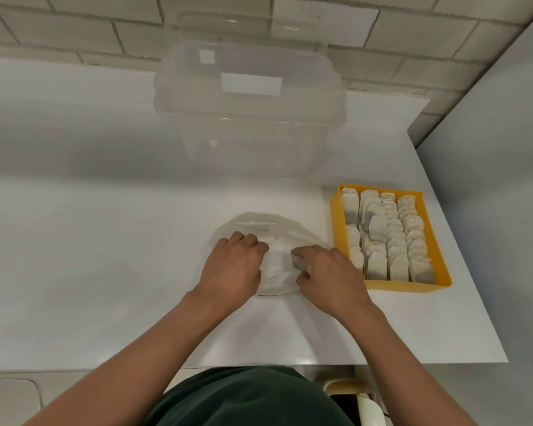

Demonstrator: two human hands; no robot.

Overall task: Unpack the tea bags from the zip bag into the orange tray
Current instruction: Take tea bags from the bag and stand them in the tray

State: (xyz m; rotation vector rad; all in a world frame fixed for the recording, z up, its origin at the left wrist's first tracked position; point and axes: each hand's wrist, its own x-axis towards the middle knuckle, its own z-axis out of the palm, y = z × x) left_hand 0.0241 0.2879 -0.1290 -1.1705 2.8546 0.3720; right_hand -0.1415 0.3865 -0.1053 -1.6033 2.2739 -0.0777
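clear plastic zip bag (277,259), paper tea bags (391,238)

Right hand (330,272) hides most of one tea bag (299,262)

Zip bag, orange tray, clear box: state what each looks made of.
Zip bag: thin glossy plastic film; it wrinkles and shows the table through. Orange tray: probably rigid plastic, matte, opaque; smooth walls. Clear box: likely stiff plastic; transparent walls.

Yellow-tinged orange tray (406,285) just right of the right grip (323,272), packed with off-white, grey-shaded tea bags (397,265). Clear, colourless zip bag (277,262) between left grip (234,265) and right, dark specks inside. Plain white worktop (105,241). Beyond the grips, see-through box (250,133) with white labels (251,84); pale grey wall tiles (74,29) in brick pattern.
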